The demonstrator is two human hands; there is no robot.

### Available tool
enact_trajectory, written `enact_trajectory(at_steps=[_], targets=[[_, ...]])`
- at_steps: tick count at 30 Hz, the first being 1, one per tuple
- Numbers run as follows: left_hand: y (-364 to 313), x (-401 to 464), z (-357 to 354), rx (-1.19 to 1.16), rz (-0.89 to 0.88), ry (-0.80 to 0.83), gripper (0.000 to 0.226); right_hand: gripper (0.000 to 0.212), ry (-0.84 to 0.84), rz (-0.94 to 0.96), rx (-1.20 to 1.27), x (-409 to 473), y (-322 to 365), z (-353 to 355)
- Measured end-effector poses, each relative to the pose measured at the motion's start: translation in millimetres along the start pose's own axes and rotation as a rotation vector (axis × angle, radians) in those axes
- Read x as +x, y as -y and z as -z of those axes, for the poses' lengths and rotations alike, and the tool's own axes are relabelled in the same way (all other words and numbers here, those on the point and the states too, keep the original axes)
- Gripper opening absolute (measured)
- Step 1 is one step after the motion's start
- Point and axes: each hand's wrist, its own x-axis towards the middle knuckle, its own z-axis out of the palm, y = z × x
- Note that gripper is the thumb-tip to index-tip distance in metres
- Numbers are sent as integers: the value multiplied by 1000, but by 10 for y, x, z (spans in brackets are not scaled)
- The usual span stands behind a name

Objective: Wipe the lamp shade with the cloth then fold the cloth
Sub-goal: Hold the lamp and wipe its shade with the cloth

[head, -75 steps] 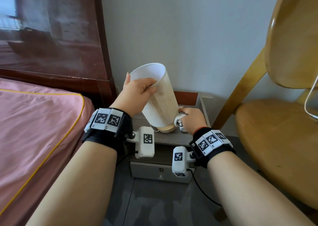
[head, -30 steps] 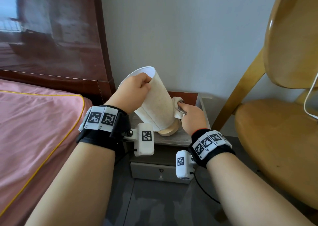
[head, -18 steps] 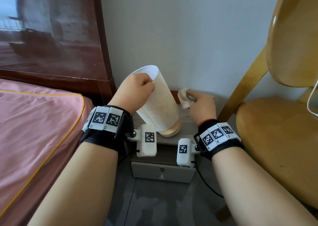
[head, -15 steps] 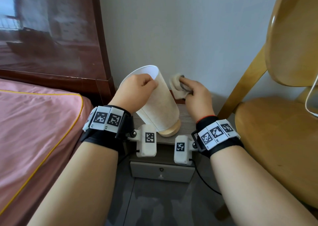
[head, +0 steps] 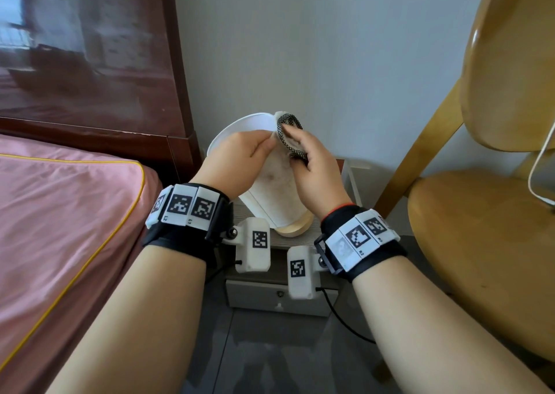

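Right hand [head: 318, 171] has its grip clenched on the bunched cloth [head: 285, 129], pressed at the top rim of the lamp shade [head: 276, 186]. Left hand [head: 237, 159] grips that rim just beside it, tilting the lamp on the bench [head: 350, 180]. I'd keep the left steady and drag the cloth down in light strokes, since the shade looks thin.

Nightstand [head: 240, 213] — tilted lamp [head: 276, 195] on top

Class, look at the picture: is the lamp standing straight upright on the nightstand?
No. The lamp shade leans to the left, gripped near its rim by the left hand, with the wooden base tipped.
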Motion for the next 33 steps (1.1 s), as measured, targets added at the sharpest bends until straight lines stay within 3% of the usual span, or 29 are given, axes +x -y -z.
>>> enact_trajectory(at_steps=[4,10,16,21,29,33], targets=[[25,-23,53,7,33,-3,38,50,20,-170,-180,-116,-216,-7],[13,-7,71,3,100,56,30,53,236,-462,-527,-313,-589,131],[-23,43,35,-26,192,-32,29,55,259,-631,-391,-286,-622,92],[-3,50,-18,53,122,-66,40,60,148,-755,-165,-227,-644,125],[-26,10,27,-58,79,-14,27,53,4,-890,217,-254,-664,53],[-18,-7,14,-112,97,33,27,57,31,-839,81,-283,-702,33]])
